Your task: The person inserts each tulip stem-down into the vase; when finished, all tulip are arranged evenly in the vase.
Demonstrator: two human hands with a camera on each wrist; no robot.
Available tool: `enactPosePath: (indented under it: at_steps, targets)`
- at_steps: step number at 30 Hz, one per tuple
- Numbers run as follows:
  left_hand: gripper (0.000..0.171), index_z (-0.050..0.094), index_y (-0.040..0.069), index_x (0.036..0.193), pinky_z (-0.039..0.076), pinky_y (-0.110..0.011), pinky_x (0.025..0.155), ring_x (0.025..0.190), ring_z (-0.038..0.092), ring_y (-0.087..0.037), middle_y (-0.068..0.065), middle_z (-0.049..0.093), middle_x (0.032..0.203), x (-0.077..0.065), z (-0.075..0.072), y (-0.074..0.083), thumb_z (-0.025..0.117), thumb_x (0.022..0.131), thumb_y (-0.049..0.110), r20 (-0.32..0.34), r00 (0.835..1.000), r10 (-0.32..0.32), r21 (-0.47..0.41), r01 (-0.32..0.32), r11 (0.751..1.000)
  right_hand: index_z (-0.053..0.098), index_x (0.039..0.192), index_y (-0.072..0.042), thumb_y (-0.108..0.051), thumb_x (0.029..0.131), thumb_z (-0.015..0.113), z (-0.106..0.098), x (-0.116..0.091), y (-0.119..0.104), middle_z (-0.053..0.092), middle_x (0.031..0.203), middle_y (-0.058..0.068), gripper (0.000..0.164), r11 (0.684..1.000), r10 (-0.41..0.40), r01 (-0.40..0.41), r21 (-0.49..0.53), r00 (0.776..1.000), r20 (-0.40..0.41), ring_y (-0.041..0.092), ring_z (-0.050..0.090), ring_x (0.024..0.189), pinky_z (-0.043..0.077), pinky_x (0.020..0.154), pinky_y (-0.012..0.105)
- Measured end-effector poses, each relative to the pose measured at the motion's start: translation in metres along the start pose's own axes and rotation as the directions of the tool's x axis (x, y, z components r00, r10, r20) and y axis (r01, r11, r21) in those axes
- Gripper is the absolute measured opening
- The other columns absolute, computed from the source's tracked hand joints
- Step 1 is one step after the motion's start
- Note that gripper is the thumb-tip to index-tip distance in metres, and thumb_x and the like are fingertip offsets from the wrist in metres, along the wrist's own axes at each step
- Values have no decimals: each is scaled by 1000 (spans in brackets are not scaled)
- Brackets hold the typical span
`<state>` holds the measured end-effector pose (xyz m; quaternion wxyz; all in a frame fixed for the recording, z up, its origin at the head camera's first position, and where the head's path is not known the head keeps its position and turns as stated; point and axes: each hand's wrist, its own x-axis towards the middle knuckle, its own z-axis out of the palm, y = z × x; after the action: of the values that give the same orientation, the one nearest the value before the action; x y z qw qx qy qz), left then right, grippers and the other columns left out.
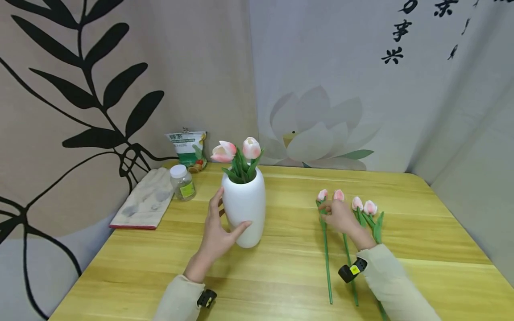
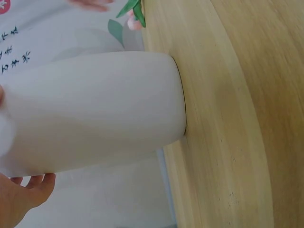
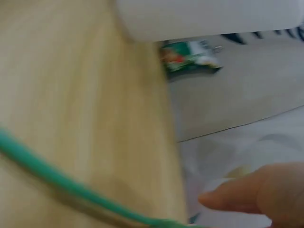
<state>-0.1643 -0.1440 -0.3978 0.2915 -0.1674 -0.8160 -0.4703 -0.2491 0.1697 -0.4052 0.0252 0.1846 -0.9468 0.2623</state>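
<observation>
A white vase (image 1: 245, 209) stands upright on the table with two pink-and-white artificial tulips (image 1: 237, 156) in it. My left hand (image 1: 218, 229) holds the vase from its left side, thumb across the front and fingers around the back; in the left wrist view the vase (image 2: 104, 109) fills much of the picture. My right hand (image 1: 341, 218) hovers over the leaves of the leftmost loose tulip (image 1: 325, 249), fingers slightly bent. A green stem (image 3: 71, 185) and a finger (image 3: 237, 194) appear apart in the blurred right wrist view. Any contact with the leaves is hard to make out.
More loose tulips (image 1: 370, 208) lie right of and under my right forearm. Behind the vase on the left stand a jar with a white lid (image 1: 183, 183) and a green-and-white snack bag (image 1: 188, 149). A folded cloth (image 1: 144, 200) lies at the table's left edge.
</observation>
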Motion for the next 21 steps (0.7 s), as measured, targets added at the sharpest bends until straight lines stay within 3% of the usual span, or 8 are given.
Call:
enactPosePath:
  at_steps: [4,9,14,17,21]
  targets:
    - [100,13,16,141,45,-49,88,117,42,-34,-16,28,139,1,0,1,78,66,11,5,1000,1,-4,-1,1000,64,97,4,-5,74,63,16,-2,8,62,72,14,24,997,75,-74,-36,997,33,22,55,63,42,50,27]
    - [100,12,16,141,44,-50,89,117,41,-34,-16,28,139,1,0,1,78,66,11,8,1000,-3,-11,4,1000,63,96,6,-1,71,61,26,-3,13,44,51,0,25,990,139,-140,3,989,56,10,36,45,30,42,20]
    - [100,12,17,141,44,-50,89,117,41,-33,-16,28,139,0,-1,1,78,66,11,6,1000,-19,-8,19,1000,63,95,5,-1,69,59,31,-2,17,37,47,-4,28,982,177,-179,61,983,46,8,32,43,28,42,19]
    - [101,12,17,141,44,-50,88,117,41,-34,-17,28,139,0,-1,1,78,65,11,4,1000,-3,-6,3,1000,64,96,4,-2,70,61,32,-1,19,47,53,0,28,974,197,-201,108,979,47,9,38,46,32,43,21]
    - [100,13,15,141,46,-54,84,115,43,-33,-17,30,137,0,0,-3,78,65,15,-7,1000,23,10,-23,1000,63,103,0,-7,75,63,30,-1,19,60,75,9,29,959,202,-207,192,978,43,10,50,58,40,49,22]
